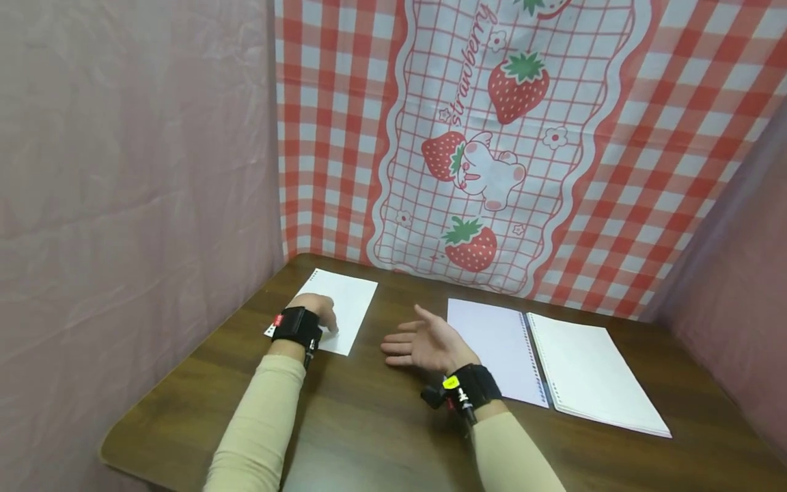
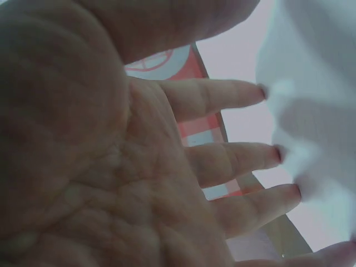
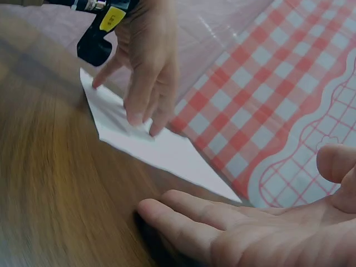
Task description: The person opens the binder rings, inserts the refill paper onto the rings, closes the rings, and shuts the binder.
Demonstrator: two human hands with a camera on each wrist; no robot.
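A loose white sheet of paper [image 1: 353,304] with punched holes along one edge lies flat at the table's far left. My left hand [image 1: 316,309] is over it, palm down; in the left wrist view the spread fingers [image 2: 239,156] reach down with their tips at the sheet. In the right wrist view that sheet [image 3: 167,158] lies under the left hand [image 3: 147,72]. My right hand [image 1: 433,345] holds nothing, its palm turned up and sideways, fingers extended to the left. It hovers beside a spiral notebook [image 1: 492,348] that lies spread out, with blank pages.
The brown wooden table [image 1: 363,417] has a rounded near-left corner. A red-and-white checked cloth with strawberries [image 1: 467,137] hangs along its back edge. Pinkish curtains [image 1: 154,171] close off the left and right sides. Both wrists carry black straps [image 1: 298,324] with small cameras.
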